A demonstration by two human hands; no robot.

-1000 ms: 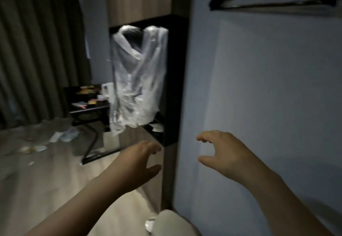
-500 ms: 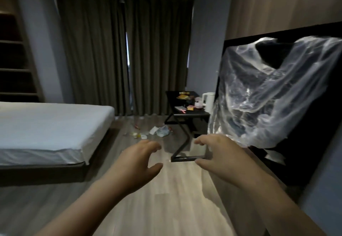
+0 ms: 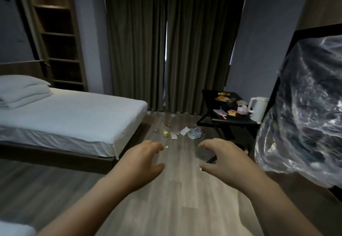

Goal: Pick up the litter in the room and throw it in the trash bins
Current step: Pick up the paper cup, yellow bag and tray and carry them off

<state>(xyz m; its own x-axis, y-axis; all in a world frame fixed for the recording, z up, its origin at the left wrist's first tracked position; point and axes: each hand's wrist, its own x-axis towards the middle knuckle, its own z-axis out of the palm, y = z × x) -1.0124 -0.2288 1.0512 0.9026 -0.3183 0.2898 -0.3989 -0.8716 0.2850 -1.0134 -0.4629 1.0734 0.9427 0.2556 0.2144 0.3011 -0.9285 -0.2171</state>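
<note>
Litter (image 3: 177, 133) lies scattered on the wooden floor far ahead: small wrappers, white paper and a crumpled clear plastic bag (image 3: 194, 133). More wrappers (image 3: 229, 107) cover the black side table (image 3: 233, 120) at the right. My left hand (image 3: 142, 163) and my right hand (image 3: 222, 158) float in front of me above the floor, fingers loosely curled, holding nothing. A large clear plastic bag (image 3: 303, 111) hangs at the right edge over a dark frame. No trash bin is in view.
A bed (image 3: 70, 119) with white sheets and folded bedding (image 3: 22, 91) fills the left. Dark curtains (image 3: 172, 46) close the far wall. A white kettle (image 3: 257, 108) stands on the side table. Wooden shelves (image 3: 59, 37) rise at the back left.
My view has swung left from the wall and hanging bag to the whole room. The bed and floor litter came into sight; both hands stay raised and empty.
</note>
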